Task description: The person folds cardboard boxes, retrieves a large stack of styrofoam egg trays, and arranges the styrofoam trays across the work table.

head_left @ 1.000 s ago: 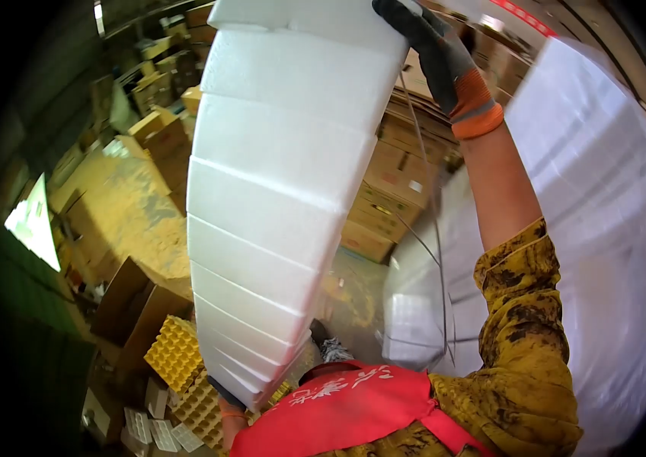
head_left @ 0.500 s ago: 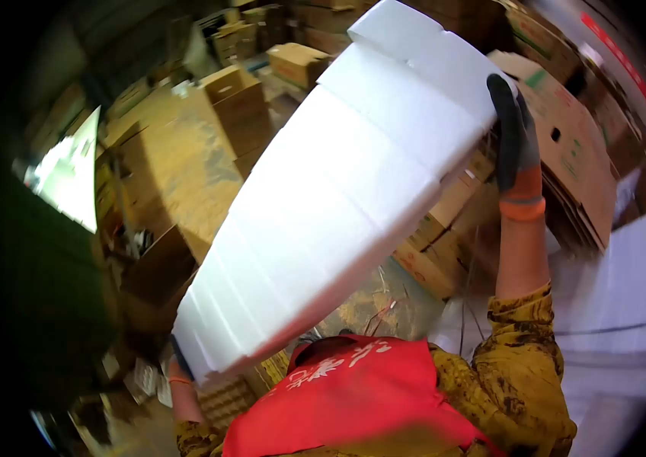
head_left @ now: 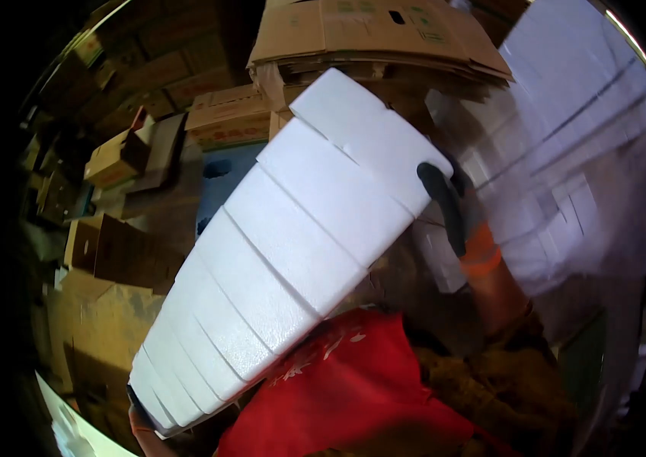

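Note:
A long row of white foam blocks (head_left: 292,228), pressed together face to face, slants across the view from lower left to upper right. My right hand (head_left: 445,202), in a dark glove with an orange cuff, grips the upper right end, fingers curled over the corner. At the lower left end my left hand (head_left: 139,415) clasps the last block; most of its fingers are hidden behind the foam. The row is held up in front of my red apron (head_left: 338,388), between both hands.
Flattened cardboard boxes (head_left: 369,34) are stacked ahead. To the right stand more white blocks under clear plastic wrap (head_left: 567,190). An open carton (head_left: 117,247) sits on a worn table (head_left: 110,320) at left, with a closed carton (head_left: 117,158) beyond it.
My view has turned to the right, so the flattened boxes now lie ahead and the table has shifted down and left. The foam row sits lower in view, still between both hands.

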### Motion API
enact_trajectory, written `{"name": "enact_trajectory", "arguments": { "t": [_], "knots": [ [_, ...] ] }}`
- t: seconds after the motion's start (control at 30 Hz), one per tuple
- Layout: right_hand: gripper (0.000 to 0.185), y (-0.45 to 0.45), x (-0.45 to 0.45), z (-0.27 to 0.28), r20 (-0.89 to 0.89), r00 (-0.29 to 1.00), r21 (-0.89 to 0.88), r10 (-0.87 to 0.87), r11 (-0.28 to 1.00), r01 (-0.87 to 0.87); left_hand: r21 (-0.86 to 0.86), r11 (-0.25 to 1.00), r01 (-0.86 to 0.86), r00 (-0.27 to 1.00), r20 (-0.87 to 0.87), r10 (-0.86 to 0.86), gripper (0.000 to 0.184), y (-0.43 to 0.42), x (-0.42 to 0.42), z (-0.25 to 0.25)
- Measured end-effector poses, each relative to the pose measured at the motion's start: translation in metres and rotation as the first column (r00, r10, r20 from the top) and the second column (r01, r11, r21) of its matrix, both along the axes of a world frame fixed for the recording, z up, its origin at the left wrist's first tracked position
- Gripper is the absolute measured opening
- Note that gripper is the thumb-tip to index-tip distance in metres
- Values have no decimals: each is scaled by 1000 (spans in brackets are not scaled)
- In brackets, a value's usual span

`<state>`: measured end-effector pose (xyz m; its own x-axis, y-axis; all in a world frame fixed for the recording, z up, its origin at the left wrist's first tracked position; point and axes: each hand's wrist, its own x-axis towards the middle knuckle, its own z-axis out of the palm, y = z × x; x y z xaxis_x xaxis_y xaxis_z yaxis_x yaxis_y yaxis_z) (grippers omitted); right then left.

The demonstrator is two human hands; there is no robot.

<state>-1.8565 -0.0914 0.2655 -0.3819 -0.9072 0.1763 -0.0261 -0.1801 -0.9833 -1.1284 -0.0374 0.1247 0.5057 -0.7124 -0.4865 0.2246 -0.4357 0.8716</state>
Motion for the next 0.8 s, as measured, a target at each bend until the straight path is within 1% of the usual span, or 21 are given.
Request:
{"name": "enact_trajectory", "arguments": {
  "t": [0.07, 0.1, 0.2, 0.27, 0.3, 0.4, 0.47, 0.5, 0.6, 0.63, 0.7, 0.77, 0.8],
  "knots": [
    [42, 20, 31, -21, 17, 997, -31, -75, 997, 76, 17, 998, 56, 998, 11, -56, 88, -41, 30, -3],
    [41, 27, 43, -26, -29, 994, 75, -103, 992, 105, 24, 996, 83, 996, 18, -84, 87, -61, 43, -5],
    [38, 47, 90, -59, 33, 981, 102, -190, 977, 186, 50, 988, 149, 988, 33, -151, 87, -112, 79, -8],
    [37, 53, 130, -71, 90, 965, 136, -246, 963, 233, 65, 983, 173, 984, 41, -176, 86, -138, 102, -9],
    [38, 52, 147, -82, 18, 964, 138, -264, 956, 260, 71, 981, 178, 982, 44, -182, 86, -149, 115, -10],
    [43, 31, 193, -96, -122, 966, 168, -226, 955, 245, 93, 978, 189, 980, 47, -194, 85, -179, 152, -16],
    [44, 5, 236, -81, 136, 978, 168, -157, 977, 133, 104, 980, 170, 982, 64, -177, 84, -187, 179, -15],
    [49, -7, 243, -92, 142, 986, 146, -86, 987, 65, 105, 982, 159, 983, 74, -167, 84, -190, 189, -15],
    [50, -54, 291, -106, 286, 956, 45, 59, 996, -75, 122, 987, 108, 988, 98, -120, 83, -194, 244, -7],
    [50, -72, 305, -116, 289, 948, -97, 136, 989, -112, 123, 988, 91, 988, 109, -105, 83, -195, 261, -4],
    [51, -110, 334, -115, 488, 860, 63, 151, 976, -207, 130, 990, 54, 990, 125, -70, 83, -196, 297, 2],
    [52, -151, 358, -115, 490, 853, 133, 179, 952, -276, 136, 991, 10, 989, 142, -30, 82, -193, 334, 10],
    [53, -173, 374, -117, 402, 891, 134, 210, 949, -284, 142, 990, -20, 988, 157, -3, 82, -191, 355, 16]
  ]
}}
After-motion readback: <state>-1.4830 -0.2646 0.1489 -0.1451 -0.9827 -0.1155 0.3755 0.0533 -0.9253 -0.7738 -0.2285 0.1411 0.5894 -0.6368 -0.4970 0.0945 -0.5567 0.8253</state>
